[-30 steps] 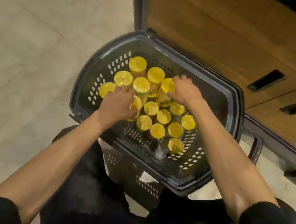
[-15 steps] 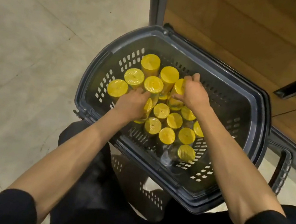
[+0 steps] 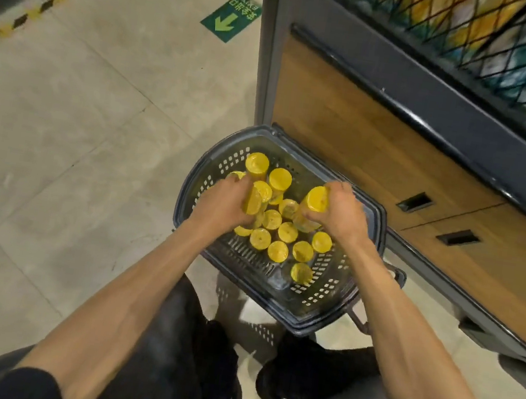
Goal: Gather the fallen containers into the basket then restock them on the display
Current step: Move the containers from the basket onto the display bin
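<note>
A dark grey plastic basket (image 3: 346, 309) stands on the floor and holds several clear containers with yellow lids (image 3: 279, 230). My left hand (image 3: 221, 205) grips one yellow-lidded container (image 3: 252, 200), tilted and raised above the rest. My right hand (image 3: 340, 212) grips another yellow-lidded container (image 3: 313, 207), also lifted above the others. Both hands hover over the basket's middle. The containers' lower bodies are partly hidden by my fingers.
A display unit with wooden panels (image 3: 352, 120), recessed drawer handles (image 3: 415, 201) and a wire-mesh bin of goods (image 3: 503, 40) stands right behind the basket. Pale tiled floor (image 3: 59, 134) spreads to the left, with a green arrow sticker (image 3: 230, 18) and yellow-black tape (image 3: 41, 9).
The view has pulled up and back. Both hands have risen from among the containers, each lifting one yellow-lidded container out of the cluster.
</note>
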### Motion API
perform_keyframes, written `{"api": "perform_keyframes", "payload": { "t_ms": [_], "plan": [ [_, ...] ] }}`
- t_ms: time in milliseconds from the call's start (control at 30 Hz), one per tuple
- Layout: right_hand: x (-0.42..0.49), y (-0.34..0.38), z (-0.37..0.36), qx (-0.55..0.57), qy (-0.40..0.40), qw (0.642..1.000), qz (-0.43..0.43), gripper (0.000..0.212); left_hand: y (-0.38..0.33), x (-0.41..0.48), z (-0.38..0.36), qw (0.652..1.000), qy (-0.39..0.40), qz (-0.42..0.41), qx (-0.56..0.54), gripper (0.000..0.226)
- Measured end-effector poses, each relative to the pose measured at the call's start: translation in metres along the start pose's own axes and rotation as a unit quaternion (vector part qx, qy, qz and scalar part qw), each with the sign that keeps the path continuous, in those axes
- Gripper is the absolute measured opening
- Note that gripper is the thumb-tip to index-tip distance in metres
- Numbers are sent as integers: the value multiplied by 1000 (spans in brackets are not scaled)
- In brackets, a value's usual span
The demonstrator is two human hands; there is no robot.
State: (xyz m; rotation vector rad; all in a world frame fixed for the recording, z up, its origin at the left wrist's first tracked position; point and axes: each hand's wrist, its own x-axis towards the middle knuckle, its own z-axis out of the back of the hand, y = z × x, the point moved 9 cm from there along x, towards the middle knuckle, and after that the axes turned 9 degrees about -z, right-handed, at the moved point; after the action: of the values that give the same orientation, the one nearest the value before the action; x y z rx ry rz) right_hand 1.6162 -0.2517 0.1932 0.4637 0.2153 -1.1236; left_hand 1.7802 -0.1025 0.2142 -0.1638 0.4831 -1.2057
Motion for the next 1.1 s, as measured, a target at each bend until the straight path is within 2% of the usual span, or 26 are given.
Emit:
{"api": "perform_keyframes", "payload": {
  "t_ms": [200,433,567,733,867,1100],
  "plan": [
    [-82,23,115,31,31,999,-9,71,-55,-66,123,996,-31,31,-71,70],
    [-171,33,249,78,43,996,-1,75,-131,-137,232,995,-65,52,-59,70],
    [-199,31,301,101,47,994,13,76,-158,-164,266,986,-123,67,-88,70],
    [-218,33,347,108,11,992,63,70,-183,-187,302,971,-189,80,-122,70],
    [-224,27,374,150,-1,987,60,68,-198,-193,326,961,-226,79,-137,70],
    [-224,28,415,165,-33,983,79,69,-216,-173,359,964,-229,36,-132,73]
  ]
}}
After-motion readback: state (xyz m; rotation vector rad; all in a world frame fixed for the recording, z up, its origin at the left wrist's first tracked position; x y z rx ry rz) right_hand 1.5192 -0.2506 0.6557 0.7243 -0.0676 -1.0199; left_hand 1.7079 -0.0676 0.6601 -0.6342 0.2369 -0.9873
